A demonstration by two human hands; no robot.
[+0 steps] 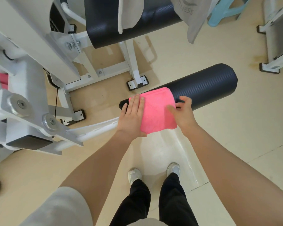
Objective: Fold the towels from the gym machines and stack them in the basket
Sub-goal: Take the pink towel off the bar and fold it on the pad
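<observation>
A pink towel (155,110), folded into a small thick rectangle, lies draped over a black padded roller (207,85) of a gym machine. My left hand (132,116) lies flat along the towel's left edge, thumb under its near corner. My right hand (183,111) grips the towel's right edge, fingers curled against the roller. Two more towels hang over the black seat pad (104,22) at the top: a white towel (127,12) and a grey towel (193,18) with printed lettering. No basket is in view.
A white gym machine frame (31,88) with pivots and a cable fills the left side. Its white floor bars (136,74) stand beyond the roller. A light blue plastic stool (224,12) and another machine's base (274,46) sit at the top right. My feet (153,173) stand on beige floor.
</observation>
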